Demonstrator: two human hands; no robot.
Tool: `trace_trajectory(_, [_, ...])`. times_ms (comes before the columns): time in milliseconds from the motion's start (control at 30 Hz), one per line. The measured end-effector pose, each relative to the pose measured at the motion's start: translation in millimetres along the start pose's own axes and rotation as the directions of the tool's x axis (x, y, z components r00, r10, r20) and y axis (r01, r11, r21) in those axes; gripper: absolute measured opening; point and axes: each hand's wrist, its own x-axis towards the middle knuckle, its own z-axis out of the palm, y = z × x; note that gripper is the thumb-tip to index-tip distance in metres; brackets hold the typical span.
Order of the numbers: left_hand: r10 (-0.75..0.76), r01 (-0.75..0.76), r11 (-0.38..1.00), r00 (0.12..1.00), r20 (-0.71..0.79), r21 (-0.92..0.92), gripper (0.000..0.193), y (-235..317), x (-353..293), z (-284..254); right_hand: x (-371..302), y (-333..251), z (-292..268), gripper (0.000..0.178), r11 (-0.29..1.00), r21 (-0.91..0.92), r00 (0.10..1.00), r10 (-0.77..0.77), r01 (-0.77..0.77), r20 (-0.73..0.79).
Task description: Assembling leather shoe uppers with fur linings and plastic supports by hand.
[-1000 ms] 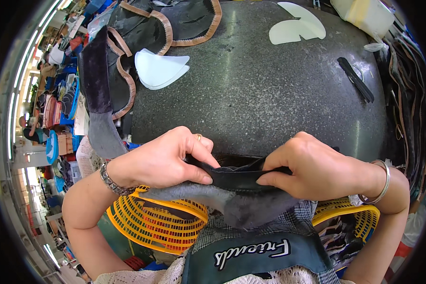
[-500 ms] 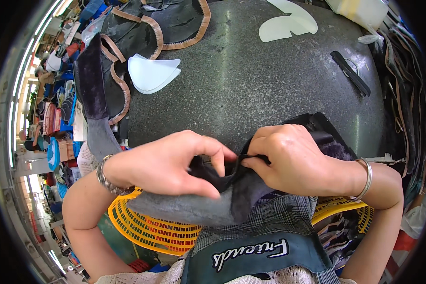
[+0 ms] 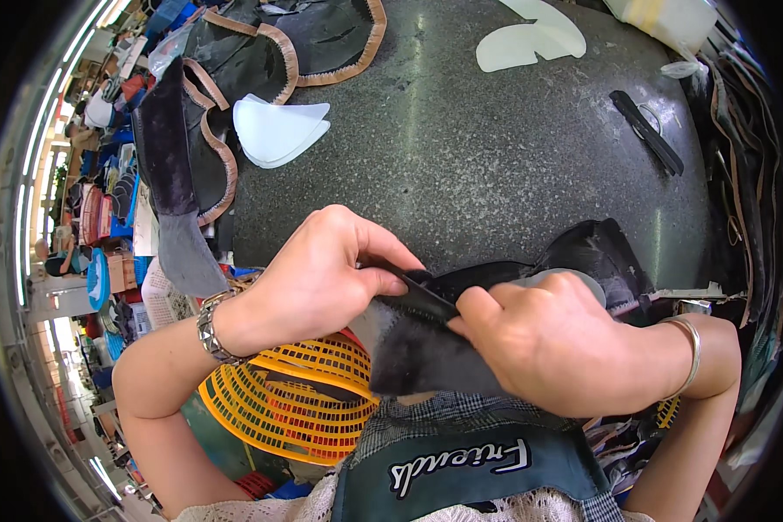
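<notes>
A dark leather piece (image 3: pixel 426 355) with a soft, suede-like face hangs over the table's near edge. My left hand (image 3: pixel 317 278) pinches its upper seam between thumb and fingers. Close beside it, my right hand (image 3: pixel 552 348) is closed on the same seam, with the thumb pressing along it. Part of the piece reaches onto the table behind my right hand, where a black shaped flap (image 3: pixel 596 248) stands up. Next to the flap, a pale grey rounded patch (image 3: pixel 574 283) shows. My right palm hides some of the leather.
White curved cut-outs (image 3: pixel 278 130) lie on the dark stone table (image 3: pixel 461 157), and a larger pale one (image 3: pixel 531 43) is at the back. Brown-edged black pieces (image 3: pixel 226 165) are stacked left. A black strip (image 3: pixel 648 135) rests at right. A yellow basket (image 3: pixel 296 400) stands below.
My left hand has gone from spread fingers to a pinch on the seam, slightly higher. My right hand has moved down. The leather's grey end has swung away from the left.
</notes>
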Motion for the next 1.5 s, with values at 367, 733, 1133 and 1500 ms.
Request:
trace_trajectory(367, [0.137, -0.104, 0.983, 0.965, 0.223, -0.151, 0.012, -5.0, 10.3, -17.7, 18.4, 30.8, -23.6, 0.03, 0.985, 0.052, 0.985, 0.165, -0.162, -0.056])
trace_trajectory(733, [0.141, -0.156, 0.983, 0.98, -0.138, -0.102, 0.039, 3.1, 13.4, 10.5, 12.4, 28.7, -34.9, 0.023, 0.994, -0.084, 0.992, 0.064, -0.073, -0.106])
trace_trajectory(1133, [0.392, -0.387, 0.92, 0.914, -0.104, 0.06, 0.018, 4.6, 25.2, 19.1, 22.0, 45.7, -47.2, 0.024, 0.977, -0.201, 0.975, 0.025, -0.07, -0.219])
trace_trajectory(1500, [0.376, -0.384, 0.908, 0.923, -0.078, -0.169, 0.024, 3.0, 39.6, 28.5, -3.3, 59.2, -86.5, 0.017, 0.982, 0.031, 0.921, 0.184, -0.184, -0.345])
